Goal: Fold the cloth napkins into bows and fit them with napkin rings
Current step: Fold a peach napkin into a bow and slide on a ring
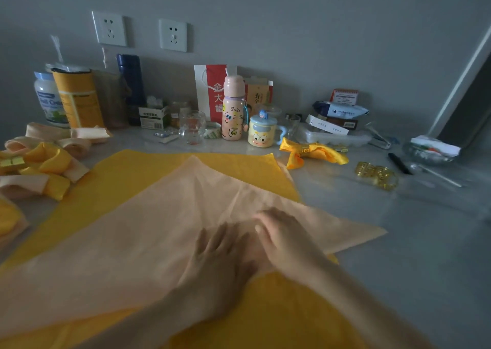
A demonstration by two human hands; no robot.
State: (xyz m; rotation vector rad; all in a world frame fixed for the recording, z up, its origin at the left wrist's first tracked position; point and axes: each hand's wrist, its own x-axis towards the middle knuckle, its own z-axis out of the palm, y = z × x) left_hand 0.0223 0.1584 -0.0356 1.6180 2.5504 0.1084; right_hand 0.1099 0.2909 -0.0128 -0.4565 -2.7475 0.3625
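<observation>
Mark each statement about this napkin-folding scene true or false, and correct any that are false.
1. The left hand and right hand both lie flat on the peach napkin. True.
2. The peach napkin lies over a yellow napkin. True.
3. The yellow bow beside the cartoon mug has no ring. False: a gold ring wraps its middle.
4. The loose gold napkin rings lie left of the hands. False: they lie to the right.
</observation>
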